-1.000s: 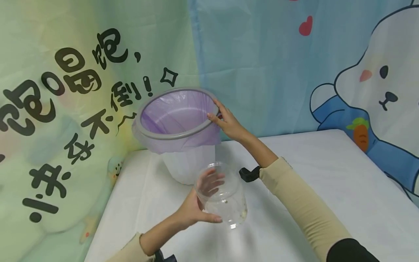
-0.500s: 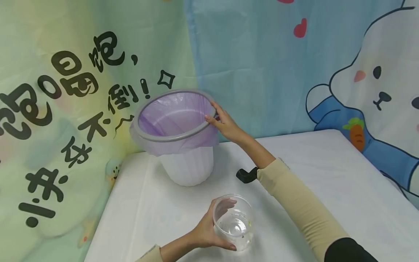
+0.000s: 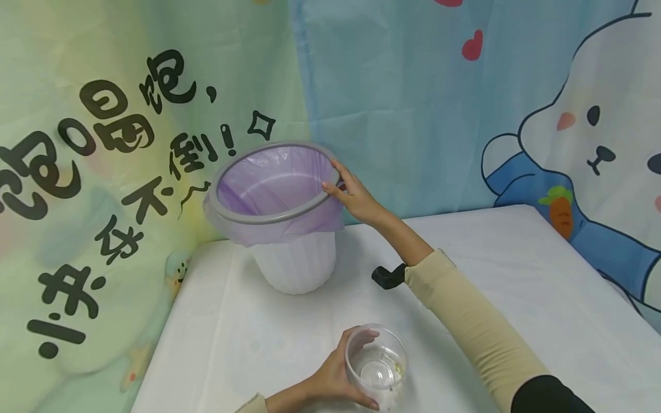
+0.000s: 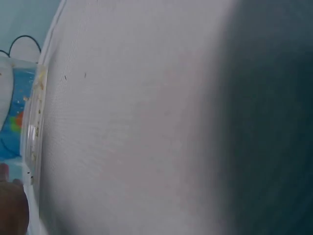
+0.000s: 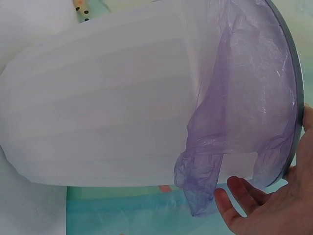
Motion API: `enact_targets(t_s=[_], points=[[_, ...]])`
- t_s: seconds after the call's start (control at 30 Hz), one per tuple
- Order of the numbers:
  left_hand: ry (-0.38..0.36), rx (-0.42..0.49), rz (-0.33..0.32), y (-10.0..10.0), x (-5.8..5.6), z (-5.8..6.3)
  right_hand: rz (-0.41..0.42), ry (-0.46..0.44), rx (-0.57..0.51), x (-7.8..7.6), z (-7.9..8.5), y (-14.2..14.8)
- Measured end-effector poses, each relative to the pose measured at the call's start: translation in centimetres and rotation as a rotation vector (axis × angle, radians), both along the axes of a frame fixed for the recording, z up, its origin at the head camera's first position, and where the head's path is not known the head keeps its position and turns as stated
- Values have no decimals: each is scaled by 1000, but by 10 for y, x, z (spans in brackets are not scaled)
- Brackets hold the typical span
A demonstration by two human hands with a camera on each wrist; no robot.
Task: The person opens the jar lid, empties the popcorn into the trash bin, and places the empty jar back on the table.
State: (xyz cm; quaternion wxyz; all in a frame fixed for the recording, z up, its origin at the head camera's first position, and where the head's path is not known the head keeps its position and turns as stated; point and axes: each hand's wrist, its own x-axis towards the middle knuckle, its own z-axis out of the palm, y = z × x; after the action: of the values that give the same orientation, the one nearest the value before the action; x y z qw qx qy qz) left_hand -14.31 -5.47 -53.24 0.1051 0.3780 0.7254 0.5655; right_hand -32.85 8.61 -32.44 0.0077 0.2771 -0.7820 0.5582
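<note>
A clear plastic tub [image 3: 379, 376] is upright near the front of the white table, on or close to its surface. Small yellow-green bits cling inside it near the bottom, and crumbs also show along the tub [image 4: 36, 122] in the left wrist view. My left hand [image 3: 338, 373] grips the tub from the left, fingers behind and thumb in front. Farther back stands a white trash bin [image 3: 299, 264] lined with a purple bag [image 3: 273, 183]. My right hand [image 3: 361, 198] holds the right side of its grey rim [image 3: 258, 218], with several fingertips below the rim in the right wrist view.
The white tablecloth [image 3: 480, 258] spreads under everything. A printed curtain [image 3: 392, 103] with a cartoon bear and large black characters closes off the back and left. A black strap piece [image 3: 389, 277] sticks out at my right cuff.
My left hand has brought the tub down, nearer and slightly right, turning it from tilted to upright. My right hand has stayed on the rim, and the bin stands as before.
</note>
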Motion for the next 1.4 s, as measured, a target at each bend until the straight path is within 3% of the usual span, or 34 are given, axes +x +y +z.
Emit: enact_targets(t_s=[0.43, 0.7, 0.97, 1.13, 1.23, 1.3, 1.4], points=[[-33, -66, -1, 1, 3, 1, 3, -8, 2, -1, -1, 0], [23, -77, 0, 2, -1, -3, 5, -12, 1, -2, 1, 1], [59, -148, 32, -1, -3, -5, 15, -66, 17, 16, 21, 1], [6, -232, 9, -9, -9, 0, 15, -97, 80, 10, 14, 8], [-47, -286, 8, -24, -15, 9, -18, -88, 164, 8, 6, 19], [-63, -338, 53, -39, -20, 19, -66, -72, 231, 13, 5, 30], [-18, -415, 233, -62, -27, 41, -151, -27, 373, 27, 7, 54]])
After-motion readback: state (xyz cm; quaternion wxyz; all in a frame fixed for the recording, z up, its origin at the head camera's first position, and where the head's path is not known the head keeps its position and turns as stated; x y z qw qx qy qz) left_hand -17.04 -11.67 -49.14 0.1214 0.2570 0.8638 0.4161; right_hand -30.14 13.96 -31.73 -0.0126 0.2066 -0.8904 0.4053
